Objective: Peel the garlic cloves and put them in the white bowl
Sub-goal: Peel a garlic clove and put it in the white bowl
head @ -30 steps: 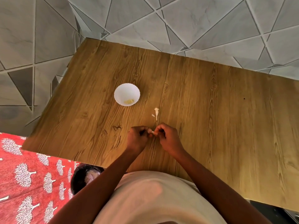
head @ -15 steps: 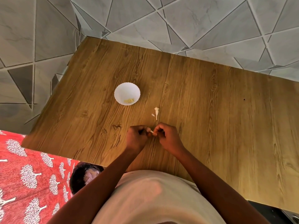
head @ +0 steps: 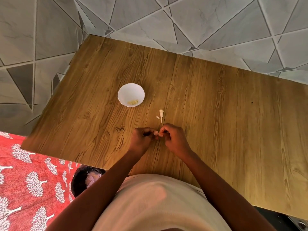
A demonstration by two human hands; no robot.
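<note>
Near the worktop's front edge, my left hand and right hand pinch what seems a garlic clove; the white bowl lies ahead-left, nearer my left.

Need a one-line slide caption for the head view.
Both hands, left hand and right hand, pinch a garlic clove over the wooden table, near the white bowl.

- You're seeing warm, fairly dim light on the wooden table, brightest near its front edge.
- Wide-angle bending curves the tiled floor (strongest at the corners).
- Your shirt at the bottom looks soft.
</note>
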